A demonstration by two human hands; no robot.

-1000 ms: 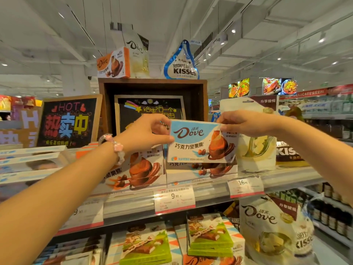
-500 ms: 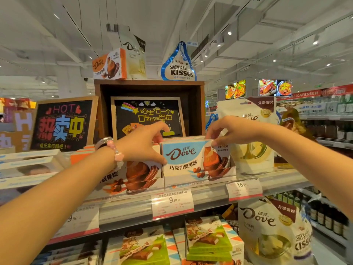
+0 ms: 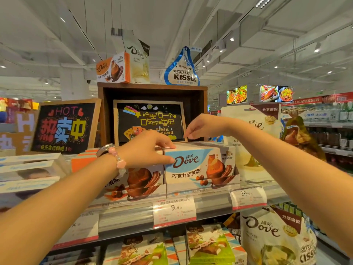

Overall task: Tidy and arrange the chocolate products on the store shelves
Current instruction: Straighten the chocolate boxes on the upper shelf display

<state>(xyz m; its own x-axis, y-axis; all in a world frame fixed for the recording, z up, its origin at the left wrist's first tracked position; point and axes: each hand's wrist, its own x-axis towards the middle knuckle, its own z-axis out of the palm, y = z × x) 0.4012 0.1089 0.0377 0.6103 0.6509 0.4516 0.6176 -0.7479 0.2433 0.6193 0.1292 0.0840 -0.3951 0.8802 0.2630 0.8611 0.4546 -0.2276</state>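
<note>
Overhead, white ceiling (image 3: 210,20), clear-fronted shelf (image 3: 214,209), left grip (image 3: 147,150) pinching blue Dove box (image 3: 193,165), right grip (image 3: 202,127) loose, empty.

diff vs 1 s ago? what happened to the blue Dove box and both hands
The blue Dove box went down from mid-air into the front of its row on the shelf. The right hand let go and lifted clear above it. The left hand still holds the box's left end, thumb on the front face. Unchanged: the orange boxes, price tags and signs.
</note>
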